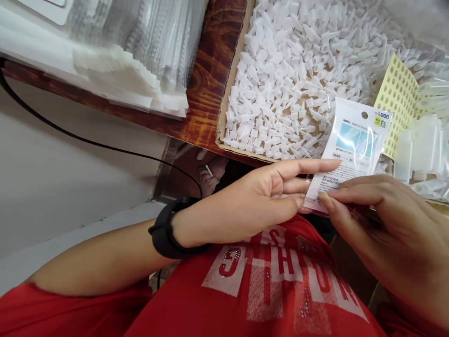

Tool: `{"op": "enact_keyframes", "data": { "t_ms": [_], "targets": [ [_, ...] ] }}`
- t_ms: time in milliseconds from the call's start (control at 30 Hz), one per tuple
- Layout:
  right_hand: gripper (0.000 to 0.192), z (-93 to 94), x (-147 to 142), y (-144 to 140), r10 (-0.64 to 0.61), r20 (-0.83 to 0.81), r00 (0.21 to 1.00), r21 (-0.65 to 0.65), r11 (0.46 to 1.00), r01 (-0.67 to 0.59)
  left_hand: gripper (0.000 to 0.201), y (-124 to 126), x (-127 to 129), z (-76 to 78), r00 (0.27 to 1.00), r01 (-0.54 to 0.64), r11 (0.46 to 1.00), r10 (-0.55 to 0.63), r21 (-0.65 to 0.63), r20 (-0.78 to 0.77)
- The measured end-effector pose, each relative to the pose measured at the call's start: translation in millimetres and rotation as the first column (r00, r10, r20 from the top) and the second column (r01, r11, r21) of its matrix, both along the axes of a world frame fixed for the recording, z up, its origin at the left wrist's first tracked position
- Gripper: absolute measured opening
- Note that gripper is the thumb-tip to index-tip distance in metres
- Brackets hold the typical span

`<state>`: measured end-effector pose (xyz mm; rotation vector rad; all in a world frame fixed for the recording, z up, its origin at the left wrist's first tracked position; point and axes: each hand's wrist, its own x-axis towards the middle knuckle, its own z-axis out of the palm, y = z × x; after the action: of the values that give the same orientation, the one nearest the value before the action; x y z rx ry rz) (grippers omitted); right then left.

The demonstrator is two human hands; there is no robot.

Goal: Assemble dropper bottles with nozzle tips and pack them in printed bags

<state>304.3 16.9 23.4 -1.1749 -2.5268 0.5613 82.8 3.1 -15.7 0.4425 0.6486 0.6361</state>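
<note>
A glossy brown wooden table (211, 61) carries a cardboard box (242, 151) of white plastic nozzles (277, 103). Right fingers (363, 189) pinch a printed white packet (359, 142); left fingers (312, 165), slightly spread, reach its edge.

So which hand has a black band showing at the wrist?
The left hand: a black band circles its wrist, while none shows by the right hand, which pinches the printed packet.

The left hand (252, 201) sticks its pointer finger (312, 166) out straight, and the right hand (393, 229) bends its thumb (345, 222) in to pinch.
</note>
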Motion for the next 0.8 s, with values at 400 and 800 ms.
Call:
{"op": "enact_keyframes", "data": {
  "t_ms": [400,800],
  "targets": [
    [0.008,2.9,-2.1,2.6,0.019,0.027,0.999,-0.042,0.999,-0.018,0.058,-1.0,-0.8,2.5,1.0,-0.006,1.0,0.006,0.011,0.002],
    [0.01,6.1,-5.6,5.0,-0.004,0.075,0.997,-0.023,1.0,0.006,0.054,-2.7,0.8,1.4,0.999,-0.035,0.999,0.034,0.017,0.031]
  ]
}}
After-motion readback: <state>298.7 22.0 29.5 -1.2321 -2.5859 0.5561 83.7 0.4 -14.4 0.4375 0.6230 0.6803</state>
